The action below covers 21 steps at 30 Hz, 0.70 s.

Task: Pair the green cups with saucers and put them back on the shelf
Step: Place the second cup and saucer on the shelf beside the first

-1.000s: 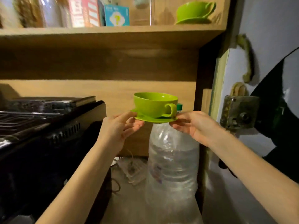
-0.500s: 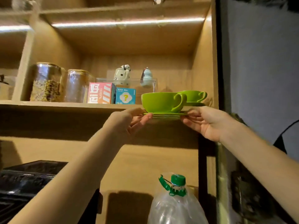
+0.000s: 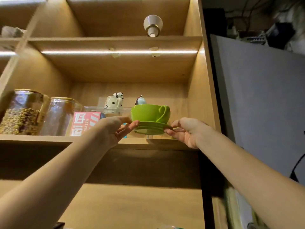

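A green cup (image 3: 147, 112) stands upright on a green saucer (image 3: 151, 128), handle turned to the right. Both are held just above the wooden shelf (image 3: 49, 139), at its right end. My left hand (image 3: 113, 128) pinches the saucer's left rim. My right hand (image 3: 187, 131) pinches its right rim. The other green cup and saucer seen earlier on this shelf are hidden behind the held pair and my right hand.
On the same shelf stand two glass jars (image 3: 21, 113), a red-and-white box (image 3: 82, 123), a spotted dog figure (image 3: 114, 101) and a small penguin figure (image 3: 140, 100). The cabinet's side wall (image 3: 198, 96) closes the shelf on the right. A lamp (image 3: 152, 26) sits above.
Both hands have lifted the cup and saucer from in front of a water bottle up to shelf height and moved them in over the shelf's right end. The view has tilted upward.
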Motion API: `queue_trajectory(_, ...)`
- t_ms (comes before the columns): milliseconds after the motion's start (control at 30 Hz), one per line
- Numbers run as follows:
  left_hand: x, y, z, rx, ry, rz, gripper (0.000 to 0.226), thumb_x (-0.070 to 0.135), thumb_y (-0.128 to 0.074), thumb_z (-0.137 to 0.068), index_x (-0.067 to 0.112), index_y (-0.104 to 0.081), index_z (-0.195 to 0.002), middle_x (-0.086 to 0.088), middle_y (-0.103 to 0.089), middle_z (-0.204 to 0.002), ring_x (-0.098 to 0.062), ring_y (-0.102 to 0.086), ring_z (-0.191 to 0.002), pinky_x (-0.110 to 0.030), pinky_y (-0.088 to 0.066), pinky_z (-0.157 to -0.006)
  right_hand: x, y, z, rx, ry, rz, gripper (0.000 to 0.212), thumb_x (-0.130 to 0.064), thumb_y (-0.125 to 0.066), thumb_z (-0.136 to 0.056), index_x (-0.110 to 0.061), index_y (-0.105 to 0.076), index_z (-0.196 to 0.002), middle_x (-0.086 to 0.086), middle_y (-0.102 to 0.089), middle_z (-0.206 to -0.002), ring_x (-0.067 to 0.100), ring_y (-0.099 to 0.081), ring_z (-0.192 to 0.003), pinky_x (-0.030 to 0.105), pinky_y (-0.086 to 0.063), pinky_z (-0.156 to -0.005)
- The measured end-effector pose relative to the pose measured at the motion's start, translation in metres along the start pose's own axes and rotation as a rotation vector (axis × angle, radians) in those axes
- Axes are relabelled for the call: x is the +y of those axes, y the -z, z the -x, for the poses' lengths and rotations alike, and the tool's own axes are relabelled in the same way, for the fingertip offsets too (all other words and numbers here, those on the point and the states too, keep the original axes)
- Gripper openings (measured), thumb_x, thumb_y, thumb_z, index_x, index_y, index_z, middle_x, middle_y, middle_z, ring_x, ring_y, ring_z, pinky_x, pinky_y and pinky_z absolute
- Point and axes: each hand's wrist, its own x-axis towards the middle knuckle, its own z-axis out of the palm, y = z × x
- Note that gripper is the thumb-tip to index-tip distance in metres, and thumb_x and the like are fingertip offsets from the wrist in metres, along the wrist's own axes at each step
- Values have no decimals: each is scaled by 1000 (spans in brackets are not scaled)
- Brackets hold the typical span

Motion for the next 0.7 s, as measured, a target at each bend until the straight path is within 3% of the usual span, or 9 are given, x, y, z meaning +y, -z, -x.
queue_trajectory(33, -2, 1, -6, 1, 4, 19, 3, -7, -52, -84, -6, -53, -81, -20, -61, -45, -13, -56, -27, -17, -43, -28, 2, -1, -6, 7, 4, -3, 17, 3, -41, -92, 3, -51, -78, 21, -58, -75, 14, -57, -26, 17, -48, -31)
queue_trajectory(100, -9, 4, -21, 12, 5, 39, 15, -9, -52, -83, -6, -51, -97, -22, -61, -60, -15, -57, -28, -18, -44, -28, 6, -3, -17, 30, 10, -4, 17, 4, -41, -92, 3, -52, -78, 21, -57, -73, 13, -56, -25, 17, -49, -31)
queue_trajectory(200, -20, 6, -38, 43, 9, 48, 23, -7, -53, -83, -6, -50, -105, -19, -62, -46, -15, -58, -29, -19, -44, -28, 9, -5, -29, 60, 20, -8, 16, 7, -41, -91, 3, -52, -79, 20, -56, -70, 14, -55, -23, 17, -46, -29)
queue_trajectory(233, -23, 6, -41, 47, 16, 49, 25, -6, -54, -83, -6, -50, -107, -19, -63, -50, -15, -59, -29, -19, -44, -28, 10, -5, -33, 74, 22, -8, 15, 7, -42, -90, 3, -52, -80, 20, -56, -70, 14, -55, -24, 17, -46, -28)
queue_trajectory(333, -28, 7, -48, 64, 28, 48, 22, -4, -55, -83, -2, -47, -104, -20, -60, -71, -15, -59, -29, -20, -45, -29, 14, -7, -40, 112, 24, -9, 20, 9, -41, -90, 2, -49, -73, 19, -54, -69, 19, -60, -37, 18, -46, -29)
queue_trajectory(467, -31, 6, -54, 66, 34, 47, 8, -3, -55, -83, 1, -48, -84, -20, -60, -71, -15, -59, -29, -20, -47, -30, 22, -8, -52, 169, 31, -2, 17, 10, -44, -88, 3, -51, -75, 22, -58, -73, 20, -59, -28, 18, -45, -27)
queue_trajectory(567, -35, 4, -56, 60, 22, 35, 12, -2, -53, -85, 2, -46, -76, -18, -63, -56, -14, -58, -29, -20, -49, -33, 28, -10, -65, 239, 49, -14, 12, 11, -43, -89, 4, -52, -91, 20, -58, -79, 29, -64, -53, 25, -51, -35)
queue_trajectory(667, -40, 1, -57, 60, 5, 53, 17, -2, -51, -86, 1, -44, -71, -17, -59, -37, -14, -57, -27, -20, -49, -37, 35, -13, -79, 289, 44, 52, 24, 3, -57, -84, 3, -57, -108, 14, -61, -93, 33, -66, -93, 33, -59, -70)
queue_trajectory(700, -41, 0, -58, 62, 2, 63, 17, -2, -51, -86, 1, -43, -71, -18, -59, -39, -15, -57, -27, -21, -50, -38, 37, -14, -83, 301, 50, 83, 29, 1, -61, -81, 3, -58, -110, 15, -62, -101, 35, -65, -97, 35, -59, -70)
